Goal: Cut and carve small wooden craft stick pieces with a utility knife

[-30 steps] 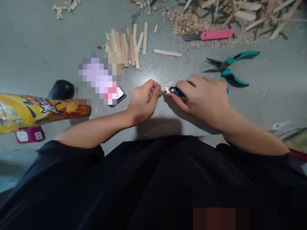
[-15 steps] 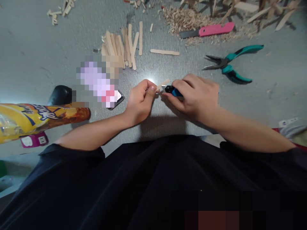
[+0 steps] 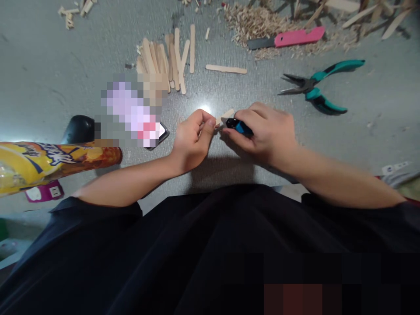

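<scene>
Between thumb and fingers, my left hand [image 3: 196,139] pinches a pale wooden craft stick [image 3: 227,116] whose free end points up to the right. My right hand [image 3: 267,129] is closed round a black and blue utility knife [image 3: 236,125]. The knife's short blade lies at the stick, close to my left fingertips; whether it cuts into the wood I cannot tell. One loose craft stick [image 3: 226,69] rests on the grey table just beyond my hands. A pile of craft sticks [image 3: 157,59] lies further left.
Teal-handled needle-nose pliers [image 3: 310,85] lie open at the right. Behind them are a pink folding saw [image 3: 298,37], wood shavings [image 3: 252,22] and split wood pieces. A blurred phone [image 3: 162,133], a black rounded object [image 3: 78,128] and a yellow snack bag [image 3: 36,166] are at the left.
The knife blade has turned so that more of its flat side shows, and my right hand has shifted slightly. My left hand keeps its pinch on the stick. The whole view has moved a little.
</scene>
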Available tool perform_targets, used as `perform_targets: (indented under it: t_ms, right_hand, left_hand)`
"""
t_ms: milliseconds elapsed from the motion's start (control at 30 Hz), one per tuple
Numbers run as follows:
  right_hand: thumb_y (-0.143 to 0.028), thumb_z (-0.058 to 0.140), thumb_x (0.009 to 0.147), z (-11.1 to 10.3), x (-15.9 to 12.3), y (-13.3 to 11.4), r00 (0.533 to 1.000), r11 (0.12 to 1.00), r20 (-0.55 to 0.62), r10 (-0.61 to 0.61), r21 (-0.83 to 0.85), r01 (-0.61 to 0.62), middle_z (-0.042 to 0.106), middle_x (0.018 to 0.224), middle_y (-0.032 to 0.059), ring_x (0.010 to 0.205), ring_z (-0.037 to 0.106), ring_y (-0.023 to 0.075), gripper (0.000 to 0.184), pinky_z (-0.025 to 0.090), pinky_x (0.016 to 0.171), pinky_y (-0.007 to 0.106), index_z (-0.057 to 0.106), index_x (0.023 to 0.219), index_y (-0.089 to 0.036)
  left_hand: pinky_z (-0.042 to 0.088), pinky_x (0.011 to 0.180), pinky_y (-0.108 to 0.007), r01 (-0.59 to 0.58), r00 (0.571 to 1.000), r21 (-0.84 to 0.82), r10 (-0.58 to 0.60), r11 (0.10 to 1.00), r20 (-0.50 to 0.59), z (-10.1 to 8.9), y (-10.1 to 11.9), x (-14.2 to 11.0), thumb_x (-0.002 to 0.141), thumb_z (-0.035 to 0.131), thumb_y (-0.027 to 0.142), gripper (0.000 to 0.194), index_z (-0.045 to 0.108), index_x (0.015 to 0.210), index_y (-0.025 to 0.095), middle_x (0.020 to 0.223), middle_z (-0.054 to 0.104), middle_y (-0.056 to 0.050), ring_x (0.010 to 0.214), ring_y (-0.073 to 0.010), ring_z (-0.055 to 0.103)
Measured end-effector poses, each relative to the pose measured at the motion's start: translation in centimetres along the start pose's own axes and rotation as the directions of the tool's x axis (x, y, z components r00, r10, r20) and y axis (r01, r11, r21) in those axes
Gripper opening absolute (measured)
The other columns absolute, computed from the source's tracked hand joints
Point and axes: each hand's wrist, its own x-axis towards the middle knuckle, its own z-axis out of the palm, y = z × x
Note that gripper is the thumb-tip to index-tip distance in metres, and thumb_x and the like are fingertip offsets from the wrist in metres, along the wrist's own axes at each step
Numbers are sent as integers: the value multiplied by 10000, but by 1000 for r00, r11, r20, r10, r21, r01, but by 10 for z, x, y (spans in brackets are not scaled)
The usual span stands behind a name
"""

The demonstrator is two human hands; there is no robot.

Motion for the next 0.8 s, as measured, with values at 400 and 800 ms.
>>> perform_targets:
  t_ms: [400, 800]
  right_hand:
    - [-695, 459, 1177, 2, -3, 1, 1000, 1000, -12, -3, -29, 3, 822, 1155, 161, 962, 743, 333, 614, 391, 721, 407, 857, 1320, -249]
    - [-652, 491, 1172, 0, 0, -1, 999, 1000, -48, 9, -29, -10, 834, 1134, 160, 980, 737, 340, 571, 396, 719, 403, 862, 1306, -239]
  left_hand:
    - [406, 562, -384, -44, 994, 74, 51, 996, -92, 5, -4, -6, 1198, 479, 747, 499, 614, 1027, 297, 674, 516, 44, 573, -153, 466]
    - [408, 562, -387, -35, 999, 66, 37, 997, -38, 5, -5, -6, 1205, 453, 750, 488, 585, 1039, 310, 663, 473, 47, 552, -155, 449]
